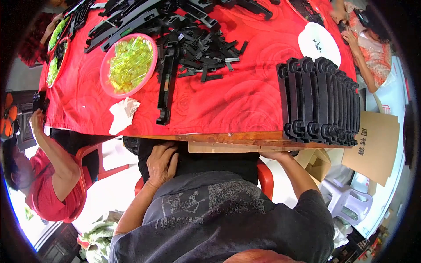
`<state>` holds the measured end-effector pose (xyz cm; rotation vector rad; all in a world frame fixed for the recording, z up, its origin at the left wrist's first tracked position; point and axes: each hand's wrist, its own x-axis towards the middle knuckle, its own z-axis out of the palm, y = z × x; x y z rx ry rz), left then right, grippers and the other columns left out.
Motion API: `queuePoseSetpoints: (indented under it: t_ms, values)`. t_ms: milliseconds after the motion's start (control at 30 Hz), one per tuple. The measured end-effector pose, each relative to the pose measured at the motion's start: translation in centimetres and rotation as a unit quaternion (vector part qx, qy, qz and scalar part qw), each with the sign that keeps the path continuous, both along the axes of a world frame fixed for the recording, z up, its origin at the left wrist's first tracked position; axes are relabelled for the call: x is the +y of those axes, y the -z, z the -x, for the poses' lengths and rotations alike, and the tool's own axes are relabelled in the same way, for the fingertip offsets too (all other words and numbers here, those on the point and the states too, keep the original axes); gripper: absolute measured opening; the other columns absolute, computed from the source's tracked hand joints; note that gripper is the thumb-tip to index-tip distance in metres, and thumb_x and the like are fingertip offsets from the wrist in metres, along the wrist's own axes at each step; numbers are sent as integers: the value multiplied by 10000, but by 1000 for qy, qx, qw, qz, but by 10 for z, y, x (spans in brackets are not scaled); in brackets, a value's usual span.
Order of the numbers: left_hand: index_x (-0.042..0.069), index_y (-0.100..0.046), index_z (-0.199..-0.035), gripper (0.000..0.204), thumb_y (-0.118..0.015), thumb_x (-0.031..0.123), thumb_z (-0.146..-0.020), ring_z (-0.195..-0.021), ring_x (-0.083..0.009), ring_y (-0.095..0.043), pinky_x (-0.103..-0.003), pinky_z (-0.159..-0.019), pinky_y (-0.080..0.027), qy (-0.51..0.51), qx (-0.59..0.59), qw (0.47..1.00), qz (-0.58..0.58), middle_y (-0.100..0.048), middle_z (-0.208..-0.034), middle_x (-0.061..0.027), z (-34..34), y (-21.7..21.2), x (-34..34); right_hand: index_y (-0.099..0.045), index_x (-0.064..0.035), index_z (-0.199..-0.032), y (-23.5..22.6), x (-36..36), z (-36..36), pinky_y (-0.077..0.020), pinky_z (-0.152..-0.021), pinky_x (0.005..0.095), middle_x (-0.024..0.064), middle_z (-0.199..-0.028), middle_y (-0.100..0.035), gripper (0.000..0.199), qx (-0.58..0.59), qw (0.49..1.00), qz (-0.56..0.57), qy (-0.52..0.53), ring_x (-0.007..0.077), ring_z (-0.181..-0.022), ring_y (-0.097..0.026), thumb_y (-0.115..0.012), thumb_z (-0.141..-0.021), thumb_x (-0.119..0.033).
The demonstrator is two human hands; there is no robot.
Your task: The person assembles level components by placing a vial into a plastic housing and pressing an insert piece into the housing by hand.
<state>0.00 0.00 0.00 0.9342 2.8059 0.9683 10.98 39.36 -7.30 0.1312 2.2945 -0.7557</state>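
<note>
My left hand (162, 163) lies on my dark-clothed thigh at the table's near edge, its fingers stretched out loosely and nothing visible in them. My right hand (276, 155) reaches under the table edge beside a cardboard flap (228, 147); its fingers are hidden. A small black thing beside its wrist is too covered to name. Ahead of me on the red cloth lies one long black plastic strip (165, 90). To its left stands a pink-rimmed bowl (103, 72) of yellow-green clear plastic pieces (131, 63). A row of upright black plastic strips (322, 103) stands at the table's right corner.
Small black pieces (197, 48) and long black parts (136, 22) are heaped further back. A crumpled white tissue (124, 115) lies near the front edge. A white plate (319, 41) is at right. Cardboard boxes (372, 144) and a stool (348, 199) stand right. Co-workers sit left and far right.
</note>
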Motion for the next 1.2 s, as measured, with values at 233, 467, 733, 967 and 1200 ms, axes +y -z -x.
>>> queuePoseSetpoints:
  t_ms: [233, 467, 733, 967, 1200]
  values:
    - [31, -657, -932, 170, -689, 42, -765, -881, -308, -606, -375, -758, -499, 4, -1, 1000, -9, -649, -1016, -111, 2, 1, 5, -469, 121, -1186, -132, -61, 4, -481, -825, 488, 300, -1020, -600, 454, -4, 980, 35, -194, 426, -990, -591, -594, -914, -220]
    - [46, -656, -911, 143, -692, 62, -774, -865, -285, -606, -362, -740, -497, -9, -8, 1000, 2, -652, -996, -88, -4, 2, 0, -625, 8, -1064, -242, -86, 90, -513, -671, 360, 127, -942, -634, 240, 325, 797, 446, -247, 263, -798, -626, -619, -911, -176]
    - [47, -651, -918, 125, -677, 51, -796, -845, -275, -615, -352, -729, -503, -3, -4, 1000, -24, -653, -954, -84, 0, 6, 5, -659, -15, -1000, -297, -87, 120, -485, -599, 317, 87, -840, -639, 310, 212, 705, 563, -376, 200, -686, -606, -704, -855, -284]
    - [-29, -614, -1048, 202, -489, -62, -892, -736, -209, -602, -310, -688, -491, -102, 28, 963, -246, -645, -881, -147, 23, -78, -13, -649, -23, -1028, -294, -64, 89, -491, -619, 320, 98, -871, -634, 318, 181, 666, 625, -364, 210, -718, -606, -691, -864, -292]
    - [-30, -593, -1129, 385, -355, 249, -1013, -983, -163, -635, -273, -788, -485, -272, 209, 928, -146, -643, -1131, -144, 127, -157, -112, -640, -32, -1056, -290, -34, 76, -497, -638, 324, 109, -902, -630, 327, 140, 625, 687, -342, 219, -751, -607, -678, -874, -300]
